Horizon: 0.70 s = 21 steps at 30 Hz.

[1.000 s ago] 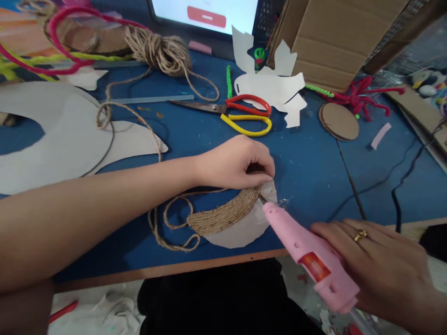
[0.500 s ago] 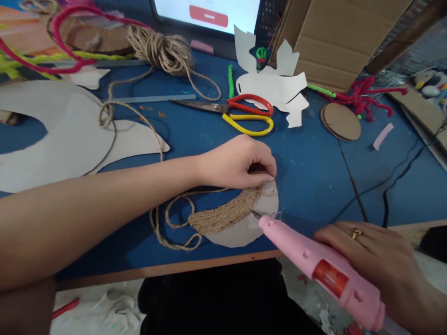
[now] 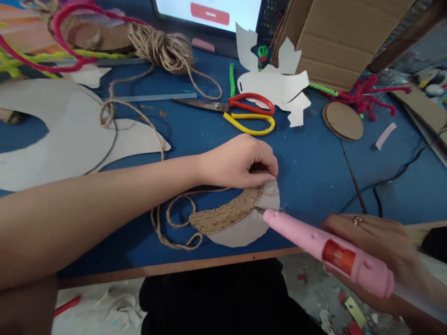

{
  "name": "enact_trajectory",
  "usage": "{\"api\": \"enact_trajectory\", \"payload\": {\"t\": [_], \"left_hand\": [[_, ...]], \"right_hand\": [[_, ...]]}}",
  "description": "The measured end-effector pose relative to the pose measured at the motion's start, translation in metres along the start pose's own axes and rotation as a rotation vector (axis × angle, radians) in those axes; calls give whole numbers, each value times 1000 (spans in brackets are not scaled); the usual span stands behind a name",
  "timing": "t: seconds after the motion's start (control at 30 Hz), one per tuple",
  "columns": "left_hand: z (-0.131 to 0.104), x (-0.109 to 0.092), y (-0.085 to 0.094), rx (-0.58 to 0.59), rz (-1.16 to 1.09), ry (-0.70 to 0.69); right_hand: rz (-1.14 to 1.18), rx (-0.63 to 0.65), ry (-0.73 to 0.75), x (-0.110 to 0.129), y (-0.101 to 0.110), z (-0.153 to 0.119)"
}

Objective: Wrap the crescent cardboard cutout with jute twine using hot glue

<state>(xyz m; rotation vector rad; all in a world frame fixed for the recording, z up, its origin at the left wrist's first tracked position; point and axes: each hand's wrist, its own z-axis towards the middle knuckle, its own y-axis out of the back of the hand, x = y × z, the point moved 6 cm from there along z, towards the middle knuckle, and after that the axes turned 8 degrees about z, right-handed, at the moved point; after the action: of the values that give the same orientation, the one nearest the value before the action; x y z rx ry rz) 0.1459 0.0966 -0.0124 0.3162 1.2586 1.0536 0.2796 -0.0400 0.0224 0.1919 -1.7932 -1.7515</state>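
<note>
A pale cardboard piece [image 3: 237, 235] lies near the table's front edge, its inner curve covered with rows of twine [image 3: 223, 216]. My left hand [image 3: 244, 163] is closed at the upper end of the twine rows, thumb and fingers pinched on the twine and card edge. My right hand [image 3: 373, 251] is wrapped round a pink glue gun [image 3: 303, 235]. The metal nozzle points left and meets the card beside the lowest twine row. Loose twine loops [image 3: 181, 209] lie on the table left of the piece, under and around my left forearm.
Scissors [image 3: 230, 109] with red and yellow handles lie beyond my left hand. White paper cutouts [image 3: 268, 83], a twine bundle [image 3: 164, 49] and a screen [image 3: 209, 14] are further back. Cardboard discs [image 3: 342, 122] lie right; a large grey crescent [image 3: 63, 125] lies left. A black cable [image 3: 398, 172] runs right.
My right hand has tilted the glue gun flatter, and its nozzle has moved slightly up along the twine edge. My left hand keeps its place on the piece.
</note>
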Motion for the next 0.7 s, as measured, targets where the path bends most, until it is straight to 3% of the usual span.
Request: {"api": "enact_trajectory", "payload": {"t": [0.3, 0.7], "left_hand": [[0, 0, 0, 0, -3, -9], [0, -1, 0, -5, 7, -13]], "right_hand": [[-68, -111, -12, -2, 8, 4], [4, 65, 34, 7, -2, 2]]}}
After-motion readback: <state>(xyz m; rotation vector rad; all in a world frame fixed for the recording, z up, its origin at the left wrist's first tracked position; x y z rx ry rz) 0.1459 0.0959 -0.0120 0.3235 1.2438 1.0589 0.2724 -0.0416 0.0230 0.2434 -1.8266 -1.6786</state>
